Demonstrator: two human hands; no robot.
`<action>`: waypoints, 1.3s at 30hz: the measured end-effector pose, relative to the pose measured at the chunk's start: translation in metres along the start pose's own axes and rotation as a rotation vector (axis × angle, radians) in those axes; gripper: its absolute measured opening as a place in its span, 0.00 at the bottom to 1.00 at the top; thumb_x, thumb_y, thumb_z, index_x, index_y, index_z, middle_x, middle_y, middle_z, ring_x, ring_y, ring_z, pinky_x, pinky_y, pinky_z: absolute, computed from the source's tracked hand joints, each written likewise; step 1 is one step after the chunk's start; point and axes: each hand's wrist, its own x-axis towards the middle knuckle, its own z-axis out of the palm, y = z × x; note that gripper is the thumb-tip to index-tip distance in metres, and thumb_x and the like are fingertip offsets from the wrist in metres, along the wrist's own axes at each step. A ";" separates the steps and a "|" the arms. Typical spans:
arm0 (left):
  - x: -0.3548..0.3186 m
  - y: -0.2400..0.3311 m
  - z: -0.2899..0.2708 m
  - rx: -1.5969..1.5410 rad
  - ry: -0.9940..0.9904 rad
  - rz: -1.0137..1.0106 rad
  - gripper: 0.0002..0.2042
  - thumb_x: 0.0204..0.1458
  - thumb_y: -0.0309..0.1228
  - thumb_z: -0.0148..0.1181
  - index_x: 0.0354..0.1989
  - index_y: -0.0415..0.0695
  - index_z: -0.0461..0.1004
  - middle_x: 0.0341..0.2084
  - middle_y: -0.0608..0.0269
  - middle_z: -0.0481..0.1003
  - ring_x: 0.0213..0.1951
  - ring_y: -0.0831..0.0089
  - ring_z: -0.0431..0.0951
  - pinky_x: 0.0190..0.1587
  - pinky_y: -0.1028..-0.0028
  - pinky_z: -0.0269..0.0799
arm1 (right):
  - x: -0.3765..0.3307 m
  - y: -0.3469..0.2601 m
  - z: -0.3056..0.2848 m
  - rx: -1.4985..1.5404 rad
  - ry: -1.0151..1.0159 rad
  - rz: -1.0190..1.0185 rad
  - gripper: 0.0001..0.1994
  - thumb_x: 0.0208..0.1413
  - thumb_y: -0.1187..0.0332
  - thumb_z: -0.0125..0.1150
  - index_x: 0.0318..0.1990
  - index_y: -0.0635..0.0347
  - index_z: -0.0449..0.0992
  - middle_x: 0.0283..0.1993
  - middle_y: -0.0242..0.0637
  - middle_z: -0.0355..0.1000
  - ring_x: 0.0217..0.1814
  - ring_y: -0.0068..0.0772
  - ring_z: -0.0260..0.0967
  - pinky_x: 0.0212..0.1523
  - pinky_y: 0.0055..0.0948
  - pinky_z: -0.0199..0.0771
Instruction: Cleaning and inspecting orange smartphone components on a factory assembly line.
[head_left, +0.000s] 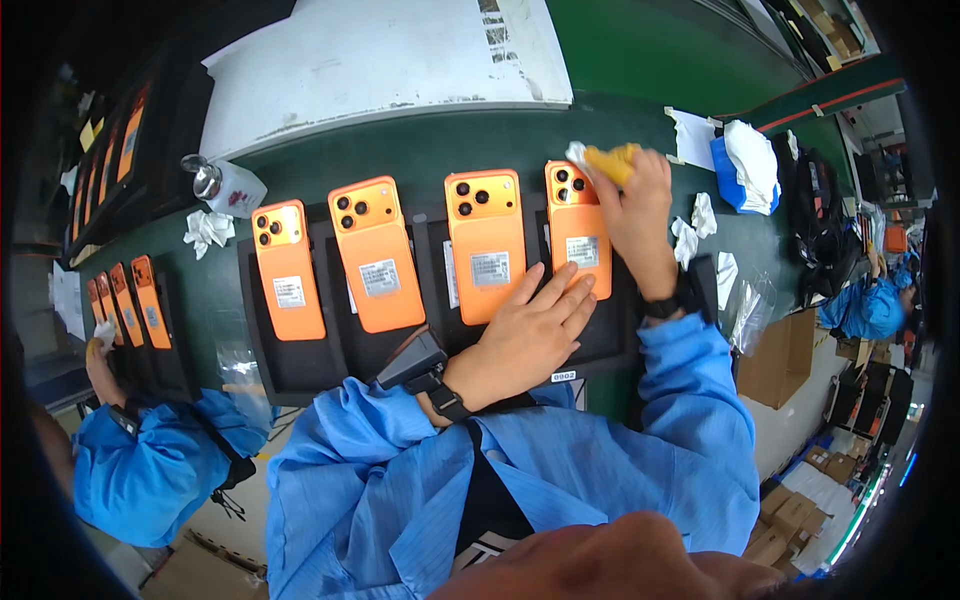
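Note:
Four orange phones lie in a row, camera side up, each with a silvery label, on a black tray (290, 370). My right hand (637, 205), yellow covers over its fingertips, pinches a white wipe (576, 153) at the top edge of the rightmost phone (566, 222), beside its camera lenses. My left hand (528, 335) lies flat with fingers stretched across that phone's lower end, its fingertips by the label. Left of it are the third phone (487, 235), the second phone (372, 232) and the leftmost phone (284, 240). Part of the wipe is hidden by my fingers.
A metal-topped pump bottle (236, 190) and crumpled wipes (208, 231) are at the tray's far left. More used wipes (685, 242) and a blue box of wipes (748, 170) are on the right. A co-worker's hand (100, 365) works by another phone tray at the left.

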 end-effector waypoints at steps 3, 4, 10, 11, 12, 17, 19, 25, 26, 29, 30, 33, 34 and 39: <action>0.005 -0.002 0.002 -0.006 -0.004 0.001 0.29 0.51 0.39 0.65 0.63 0.42 0.71 0.65 0.57 0.67 0.71 0.59 0.59 0.70 0.51 0.52 | -0.043 -0.016 -0.009 -0.005 -0.008 -0.116 0.10 0.46 0.67 0.69 0.38 0.49 0.86 0.31 0.34 0.69 0.39 0.40 0.68 0.58 0.56 0.62; 0.005 0.000 0.002 0.000 -0.007 0.001 0.30 0.51 0.39 0.65 0.63 0.42 0.71 0.65 0.57 0.66 0.71 0.59 0.59 0.70 0.50 0.52 | -0.047 -0.024 -0.011 0.016 -0.071 -0.090 0.10 0.45 0.67 0.70 0.37 0.50 0.85 0.35 0.35 0.70 0.41 0.41 0.69 0.60 0.58 0.61; 0.003 -0.002 0.000 -0.030 -0.010 -0.014 0.29 0.53 0.39 0.64 0.64 0.42 0.70 0.67 0.59 0.65 0.71 0.59 0.57 0.71 0.50 0.50 | 0.003 -0.001 -0.001 -0.110 -0.017 -0.090 0.05 0.51 0.65 0.68 0.35 0.51 0.84 0.35 0.36 0.72 0.39 0.43 0.68 0.55 0.54 0.63; -0.001 -0.004 0.000 -0.023 -0.008 -0.012 0.29 0.53 0.39 0.64 0.64 0.42 0.70 0.67 0.59 0.65 0.71 0.59 0.57 0.71 0.50 0.50 | -0.001 0.005 0.001 -0.064 0.001 0.007 0.05 0.52 0.64 0.67 0.34 0.51 0.84 0.34 0.36 0.72 0.39 0.43 0.68 0.53 0.53 0.63; 0.000 -0.005 0.003 -0.028 -0.017 0.008 0.29 0.53 0.39 0.64 0.64 0.43 0.69 0.67 0.59 0.65 0.71 0.59 0.58 0.71 0.51 0.50 | -0.017 0.004 -0.005 -0.103 -0.015 -0.045 0.05 0.52 0.63 0.68 0.34 0.51 0.84 0.34 0.35 0.71 0.39 0.42 0.68 0.49 0.52 0.63; 0.003 0.003 0.001 0.031 -0.022 -0.019 0.30 0.52 0.40 0.64 0.65 0.43 0.69 0.66 0.58 0.65 0.71 0.59 0.58 0.72 0.51 0.48 | -0.020 -0.027 -0.008 -0.120 -0.116 -0.170 0.10 0.47 0.65 0.69 0.39 0.47 0.86 0.35 0.34 0.71 0.44 0.41 0.68 0.61 0.60 0.60; 0.001 0.003 0.000 0.011 -0.021 -0.006 0.30 0.52 0.40 0.64 0.64 0.43 0.69 0.66 0.58 0.66 0.71 0.59 0.58 0.71 0.50 0.49 | 0.004 -0.013 0.001 -0.189 -0.036 -0.135 0.09 0.50 0.64 0.67 0.40 0.45 0.86 0.35 0.36 0.71 0.43 0.42 0.68 0.61 0.59 0.61; 0.005 -0.001 0.003 -0.022 -0.028 -0.004 0.29 0.52 0.38 0.64 0.64 0.43 0.69 0.65 0.58 0.67 0.71 0.58 0.59 0.70 0.50 0.51 | -0.044 -0.022 -0.004 -0.066 -0.046 -0.117 0.12 0.46 0.66 0.68 0.40 0.43 0.86 0.34 0.35 0.70 0.42 0.42 0.69 0.62 0.61 0.60; 0.005 0.001 -0.001 -0.011 -0.026 -0.022 0.30 0.51 0.38 0.65 0.64 0.43 0.69 0.66 0.58 0.66 0.71 0.59 0.59 0.70 0.50 0.51 | -0.032 -0.025 -0.002 -0.078 -0.027 -0.165 0.11 0.46 0.66 0.68 0.39 0.43 0.86 0.34 0.33 0.70 0.43 0.41 0.69 0.64 0.62 0.58; 0.003 0.002 -0.001 -0.011 -0.003 -0.015 0.30 0.51 0.38 0.65 0.64 0.43 0.69 0.66 0.58 0.66 0.71 0.59 0.59 0.70 0.49 0.51 | 0.004 -0.001 0.006 -0.161 0.028 -0.143 0.08 0.49 0.65 0.68 0.37 0.49 0.85 0.33 0.35 0.70 0.43 0.43 0.69 0.58 0.59 0.61; 0.002 0.000 0.000 -0.014 0.003 -0.004 0.30 0.51 0.38 0.65 0.64 0.43 0.69 0.66 0.59 0.66 0.71 0.59 0.58 0.70 0.50 0.51 | 0.005 0.009 0.004 -0.069 0.053 -0.008 0.08 0.50 0.64 0.67 0.38 0.51 0.84 0.32 0.37 0.70 0.43 0.45 0.69 0.54 0.57 0.62; 0.004 -0.007 0.005 -0.027 -0.008 0.022 0.30 0.51 0.38 0.64 0.64 0.43 0.69 0.66 0.59 0.66 0.71 0.59 0.58 0.70 0.50 0.52 | -0.030 -0.002 -0.007 -0.139 -0.016 -0.049 0.07 0.49 0.63 0.68 0.35 0.50 0.85 0.32 0.37 0.71 0.41 0.43 0.70 0.56 0.58 0.63; 0.007 -0.005 0.008 -0.050 0.000 0.032 0.30 0.52 0.38 0.64 0.64 0.43 0.69 0.66 0.58 0.66 0.71 0.60 0.58 0.70 0.51 0.52 | -0.050 -0.005 0.000 -0.126 0.047 -0.119 0.07 0.47 0.65 0.69 0.36 0.46 0.85 0.33 0.35 0.70 0.41 0.42 0.70 0.58 0.59 0.62; 0.002 0.003 0.000 -0.018 -0.007 -0.007 0.29 0.52 0.37 0.64 0.63 0.43 0.70 0.66 0.58 0.66 0.71 0.59 0.58 0.70 0.51 0.52 | 0.000 -0.002 0.003 -0.177 0.027 -0.138 0.07 0.50 0.64 0.68 0.35 0.52 0.85 0.36 0.39 0.73 0.44 0.44 0.70 0.58 0.59 0.61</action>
